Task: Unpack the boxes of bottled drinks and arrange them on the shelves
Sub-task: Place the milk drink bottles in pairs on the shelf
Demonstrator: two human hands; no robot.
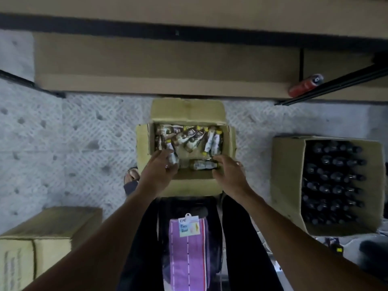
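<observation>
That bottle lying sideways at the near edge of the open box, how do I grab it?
From above, around its labelled middle, with the right hand: the sideways bottle lies flat, top side exposed, box wall alongside. The left hand holds another bottle.

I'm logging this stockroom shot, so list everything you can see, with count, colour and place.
middle box: one, tan, open, on the floor below the shelves
small bottles: many, yellow caps, brown-and-white labels, jumbled in middle box
right box: one, tan, open, floor at right
dark bottles: many, upright in right box
closed box: one, tan, lower left
red bottle: one, lying on low shelf, upper right
shelves: two levels seen, cardboard-lined, black frame, top
badge: one, white, on purple striped garment
left hand: grips one small bottle
right hand: at a lying small bottle's end, grip unclear
</observation>
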